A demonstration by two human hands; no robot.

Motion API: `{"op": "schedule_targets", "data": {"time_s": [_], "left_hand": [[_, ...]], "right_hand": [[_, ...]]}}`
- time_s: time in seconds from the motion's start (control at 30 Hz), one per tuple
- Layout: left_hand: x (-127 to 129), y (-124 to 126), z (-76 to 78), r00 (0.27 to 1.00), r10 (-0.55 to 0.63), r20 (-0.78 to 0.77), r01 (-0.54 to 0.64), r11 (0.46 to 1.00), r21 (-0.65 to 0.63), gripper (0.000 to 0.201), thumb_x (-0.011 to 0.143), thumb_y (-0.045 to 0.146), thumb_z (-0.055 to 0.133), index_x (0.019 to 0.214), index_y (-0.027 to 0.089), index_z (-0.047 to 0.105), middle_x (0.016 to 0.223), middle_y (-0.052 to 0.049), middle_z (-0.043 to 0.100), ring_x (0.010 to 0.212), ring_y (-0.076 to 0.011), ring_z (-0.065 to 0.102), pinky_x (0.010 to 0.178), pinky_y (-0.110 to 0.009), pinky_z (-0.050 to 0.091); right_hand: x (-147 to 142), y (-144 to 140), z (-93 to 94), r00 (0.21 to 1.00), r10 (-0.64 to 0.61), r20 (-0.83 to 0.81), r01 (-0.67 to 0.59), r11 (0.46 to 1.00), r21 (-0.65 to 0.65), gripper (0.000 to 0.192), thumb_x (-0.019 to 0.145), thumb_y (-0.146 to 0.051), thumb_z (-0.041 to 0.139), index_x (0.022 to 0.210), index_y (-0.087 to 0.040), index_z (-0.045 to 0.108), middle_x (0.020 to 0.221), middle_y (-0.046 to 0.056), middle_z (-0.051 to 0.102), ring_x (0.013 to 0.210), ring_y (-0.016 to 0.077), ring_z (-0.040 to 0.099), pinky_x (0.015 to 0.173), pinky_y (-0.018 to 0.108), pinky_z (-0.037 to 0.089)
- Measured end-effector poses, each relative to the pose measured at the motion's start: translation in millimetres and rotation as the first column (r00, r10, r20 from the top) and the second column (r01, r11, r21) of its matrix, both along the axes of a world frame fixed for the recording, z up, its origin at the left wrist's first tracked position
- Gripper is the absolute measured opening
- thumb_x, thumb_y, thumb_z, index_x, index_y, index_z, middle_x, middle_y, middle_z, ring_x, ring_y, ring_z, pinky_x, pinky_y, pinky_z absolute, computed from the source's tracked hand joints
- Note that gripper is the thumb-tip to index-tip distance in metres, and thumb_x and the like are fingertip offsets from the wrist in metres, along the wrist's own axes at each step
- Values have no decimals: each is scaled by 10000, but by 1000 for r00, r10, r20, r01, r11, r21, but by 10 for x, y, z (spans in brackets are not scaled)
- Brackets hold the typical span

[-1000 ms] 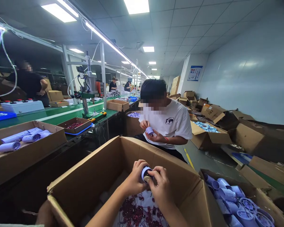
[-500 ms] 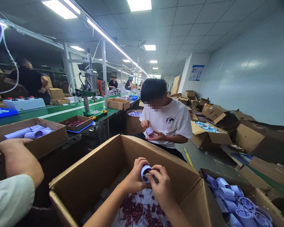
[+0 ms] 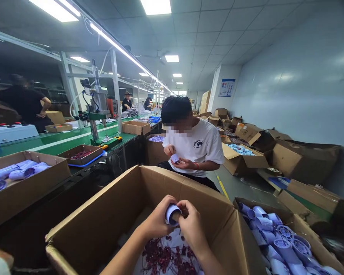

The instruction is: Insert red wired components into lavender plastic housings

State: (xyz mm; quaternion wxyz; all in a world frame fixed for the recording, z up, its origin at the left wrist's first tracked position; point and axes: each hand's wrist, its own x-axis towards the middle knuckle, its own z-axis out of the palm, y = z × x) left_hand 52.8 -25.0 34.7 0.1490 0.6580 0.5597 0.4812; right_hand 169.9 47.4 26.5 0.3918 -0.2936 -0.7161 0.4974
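Note:
My left hand (image 3: pixel 158 218) is wrapped round a short lavender plastic cylinder (image 3: pixel 169 210), its open end tilted toward me. My right hand (image 3: pixel 192 225) is at the open end, with fingers bent over the rim and partly inside. What those fingers pinch, if anything, is hidden. Both hands are above a large cardboard box (image 3: pixel 94 208). Below them, a heap of small dark-red parts with thin wires (image 3: pixel 160 254) lies on a pale sheet inside the box.
Opposite sits a co-worker in a white shirt (image 3: pixel 202 147), handling a similar piece. On the right, a carton of lavender cylinders (image 3: pixel 286 244) stands close. At left, a box of lavender tubes (image 3: pixel 28 168) and a press (image 3: pixel 99 103) occupy the green bench. An arm shows at lower left.
The view has turned slightly to the right. My right fingers have shifted at the cylinder's rim, while my left hand keeps its hold. The neighbour's arm at left has drawn back.

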Motion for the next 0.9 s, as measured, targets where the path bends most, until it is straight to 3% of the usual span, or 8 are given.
{"op": "schedule_targets", "data": {"time_s": [0.33, 0.53, 0.7, 0.9], "left_hand": [[-52, -52, -17, 999, -11, -37, 2, 973, -230, 478, 465, 18, 502, 906, 195, 450, 908, 19, 471, 808, -134, 424, 694, -232, 355], [-44, -61, -9, 996, -18, -90, -6, 966, -258, 358, 505, 44, 471, 831, 191, 455, 815, 30, 456, 731, -116, 404, 632, -222, 318], [-105, -11, -44, 999, 24, -32, -32, 955, -294, 323, 501, 90, 489, 805, 196, 482, 764, 30, 480, 711, -134, 434, 626, -229, 364], [-209, 27, -170, 992, 100, 72, -75, 955, -287, 321, 500, 206, 633, 800, 198, 518, 738, 17, 546, 695, -163, 504, 613, -247, 430]], "right_hand": [[14, 44, 38, 991, 88, 103, -86, 996, -20, 196, 538, -47, 473, 672, -187, 503, 591, -52, 520, 607, 129, 497, 556, 217, 311], [-10, 33, 125, 971, -11, 240, 21, 999, -43, 214, 490, 23, 524, 553, -173, 466, 552, -51, 496, 598, 118, 475, 532, 216, 234], [-79, -23, 110, 967, -87, 239, 105, 992, -63, 232, 510, 47, 515, 592, -170, 513, 580, -48, 510, 632, 121, 501, 553, 211, 244], [-203, -56, 7, 984, -79, 160, 98, 989, -115, 238, 542, 30, 524, 668, -171, 539, 640, -44, 545, 665, 115, 526, 551, 203, 253]]}}
